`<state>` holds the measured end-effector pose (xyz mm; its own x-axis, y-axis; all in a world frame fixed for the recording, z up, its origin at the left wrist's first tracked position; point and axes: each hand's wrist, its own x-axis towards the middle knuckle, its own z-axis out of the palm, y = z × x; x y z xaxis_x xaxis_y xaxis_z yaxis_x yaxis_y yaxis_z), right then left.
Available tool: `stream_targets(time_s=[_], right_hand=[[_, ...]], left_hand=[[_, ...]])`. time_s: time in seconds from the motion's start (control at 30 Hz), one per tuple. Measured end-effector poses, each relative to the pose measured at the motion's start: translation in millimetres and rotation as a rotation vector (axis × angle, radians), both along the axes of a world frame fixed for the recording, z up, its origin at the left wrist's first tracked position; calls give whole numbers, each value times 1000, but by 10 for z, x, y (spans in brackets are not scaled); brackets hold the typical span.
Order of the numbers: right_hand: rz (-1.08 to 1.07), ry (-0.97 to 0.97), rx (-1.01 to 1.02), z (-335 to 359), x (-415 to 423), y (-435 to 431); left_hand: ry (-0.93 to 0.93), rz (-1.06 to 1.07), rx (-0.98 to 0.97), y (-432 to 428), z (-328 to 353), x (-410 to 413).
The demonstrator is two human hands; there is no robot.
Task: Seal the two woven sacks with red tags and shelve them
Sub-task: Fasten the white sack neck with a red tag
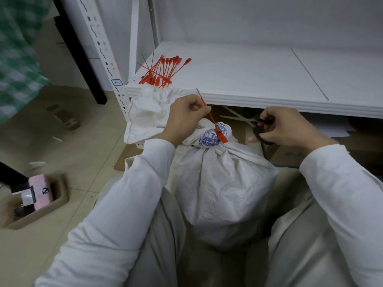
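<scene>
— What have the hands got?
— My left hand [186,116] pinches the red tag [221,136] by its tail; my right hand [290,128] grips the scissors [246,120], blades parted.
— The sacks?
— The tagged sack [223,183] stands between my knees. The second sack [149,114] leans against the shelf [269,79], where the spare tags [163,71] lie.

- Left hand [184,118]: back to camera, fingers curled, thumb and forefinger pinching the strap of a red tag [204,104].
- Left wrist bare just past the cuff, bent slightly inward.
- Left forearm in a white left sleeve [124,193], running from lower left up toward centre, elbow bent.
- Right hand [290,129]: fingers curled through the black handles of scissors [238,118], blades pointing toward the left hand.
- Right forearm in a white right sleeve [342,183], coming in from the right edge, angled up-left.
- Hands apart, not touching; right a little lower in frame.
- Forearms converge forward.
</scene>
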<state>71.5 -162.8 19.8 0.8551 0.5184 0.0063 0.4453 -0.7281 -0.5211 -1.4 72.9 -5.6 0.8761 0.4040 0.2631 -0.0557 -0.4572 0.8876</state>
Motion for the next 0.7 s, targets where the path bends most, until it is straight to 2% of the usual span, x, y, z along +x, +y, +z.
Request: stream_targets(time_s=[0.27, 0.7], right_hand=[[95, -286, -249, -75, -21, 34], [131, -409, -228, -186, -36, 245]], left_hand=[[-107, -60, 84, -221, 40, 77], [-119, -111, 148, -300, 105, 31]])
